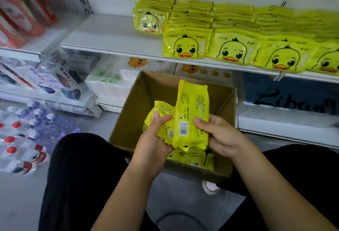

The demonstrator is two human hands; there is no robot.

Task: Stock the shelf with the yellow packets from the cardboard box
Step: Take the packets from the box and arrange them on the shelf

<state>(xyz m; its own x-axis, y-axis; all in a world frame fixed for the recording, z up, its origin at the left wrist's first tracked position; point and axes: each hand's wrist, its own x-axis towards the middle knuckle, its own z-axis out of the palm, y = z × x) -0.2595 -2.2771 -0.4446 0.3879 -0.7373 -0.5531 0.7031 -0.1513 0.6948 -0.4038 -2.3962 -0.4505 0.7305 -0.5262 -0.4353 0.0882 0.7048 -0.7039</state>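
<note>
An open cardboard box [161, 87] stands on the floor between my knees. Over it, my right hand [222, 135] grips an upright yellow packet [191, 113], its barcoded back facing me. My left hand [154, 139] holds a second, tilted yellow packet [161, 115] just to the left of it. More yellow packets [190, 157] lie in the bottom of the box. On the white shelf [113, 36] above, rows of yellow duck-face packets [233, 45] fill the right part.
The shelf's left half is bare. Shrink-wrapped water bottles [23, 135] lie on the floor at left. Tissue packs [110, 82] and boxed goods [55, 82] sit on the lower shelves. A roll of tape [209, 186] lies by the box.
</note>
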